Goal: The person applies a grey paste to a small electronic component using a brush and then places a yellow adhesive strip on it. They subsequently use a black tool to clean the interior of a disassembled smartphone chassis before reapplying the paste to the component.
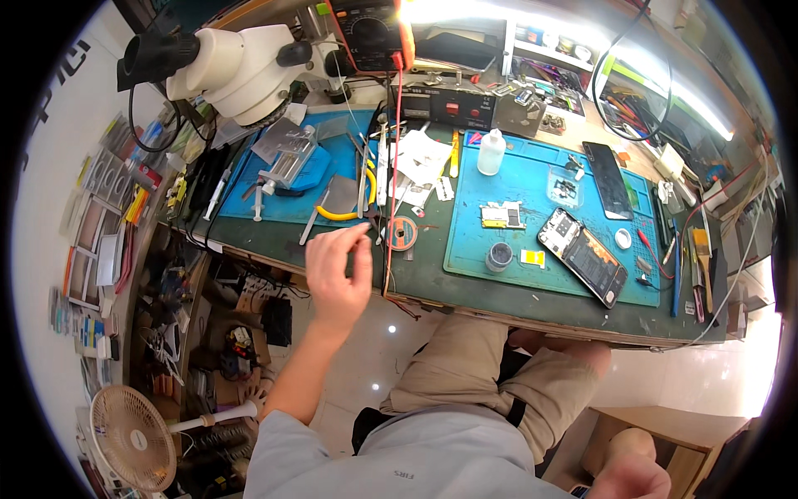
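Observation:
My left hand [339, 270] is raised over the front edge of the bench. Its thumb and fingers are bent together in a pinch near a spool of wire [402, 234]; a small dark bit shows at the fingertips, too small to name. Low at the right edge of my body, my right hand [629, 478] hangs away from the bench, its fingers not clearly seen. On the blue mat [465, 241] lie an opened phone [584, 258] with its inside bare, a metal-shielded circuit board [503, 215], a dark-filled jar [499, 257] and a yellow piece [533, 259].
A white microscope [241, 71] stands back left above a clamp holder [291, 162]. Behind the mat are a dropper bottle [491, 153], a black phone screen [608, 180] and a multimeter [370, 33]. Brushes [703, 254] lie right; a fan [133, 437] stands low left.

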Available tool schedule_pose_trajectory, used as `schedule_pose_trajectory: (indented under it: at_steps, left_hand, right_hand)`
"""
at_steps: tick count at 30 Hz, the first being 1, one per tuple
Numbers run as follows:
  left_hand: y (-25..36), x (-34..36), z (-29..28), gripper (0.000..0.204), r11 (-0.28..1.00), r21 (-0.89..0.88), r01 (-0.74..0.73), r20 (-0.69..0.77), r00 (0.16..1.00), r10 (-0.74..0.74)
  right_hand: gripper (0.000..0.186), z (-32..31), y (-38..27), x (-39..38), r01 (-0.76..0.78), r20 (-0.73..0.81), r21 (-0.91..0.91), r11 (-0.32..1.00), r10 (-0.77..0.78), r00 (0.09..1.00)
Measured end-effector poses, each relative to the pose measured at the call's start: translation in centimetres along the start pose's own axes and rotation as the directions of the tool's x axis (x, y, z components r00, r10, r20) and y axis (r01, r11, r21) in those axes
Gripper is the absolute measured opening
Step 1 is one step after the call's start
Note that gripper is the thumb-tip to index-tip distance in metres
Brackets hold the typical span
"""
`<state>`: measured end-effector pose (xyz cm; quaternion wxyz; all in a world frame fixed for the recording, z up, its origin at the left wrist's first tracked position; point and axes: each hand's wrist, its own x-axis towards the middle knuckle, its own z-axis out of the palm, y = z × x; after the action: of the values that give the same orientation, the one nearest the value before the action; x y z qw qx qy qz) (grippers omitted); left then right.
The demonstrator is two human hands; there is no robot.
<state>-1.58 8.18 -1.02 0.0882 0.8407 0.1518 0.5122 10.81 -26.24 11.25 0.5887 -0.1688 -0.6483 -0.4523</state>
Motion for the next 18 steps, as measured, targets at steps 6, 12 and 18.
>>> schedule_pose_trajectory:
  at_steps: [6,12,18]
  left_hand:
    - [-2.8,-1.7,-2.2,0.023,0.993,0.106,-0.059,0.033,0.998,0.056]
    - [-2.9,-2.1,-2.1,0.024,0.996,0.064,-0.064,0.034,0.998,0.062]
    - [-2.3,-0.7,-0.7,0.023,0.993,0.005,-0.116,0.030,0.993,0.116]
  right_hand:
    - [0.015,0.0,-0.9,-1.4,-0.042,0.041,-0.004,0.999,0.042,0.998]
    - [0.012,2.3,0.2,-1.9,-0.103,0.072,0.029,0.994,0.101,0.992]
    - [0.018,1.8,1.0,-1.6,-0.038,0.102,0.030,0.999,0.034,0.994]
